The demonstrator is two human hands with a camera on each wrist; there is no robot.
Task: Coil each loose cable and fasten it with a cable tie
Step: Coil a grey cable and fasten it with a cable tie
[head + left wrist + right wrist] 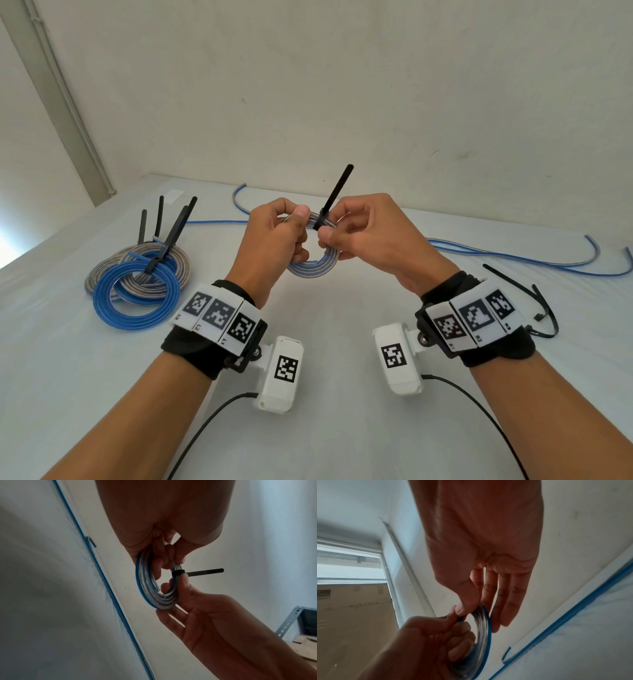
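Both hands hold a small blue-and-silver coiled cable (312, 265) above the white surface (329, 342). Left hand (278, 236) grips the coil, fingers curled. Right hand (364, 231) pinches it beside a black plastic cable tie (334, 195) looped round it, tail upright. Tied blue and silver coils (137, 284) lie left.

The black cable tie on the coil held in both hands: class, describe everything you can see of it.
The black cable tie is a thin, flat strip, plastic by its look. It is looped closed around the top of the blue and silver cable coil, which the left hand grips. Its free tail sticks straight up and away from the coil. The right hand pinches the coil just below the tie's head, thumb beside it. Nothing else touches it.
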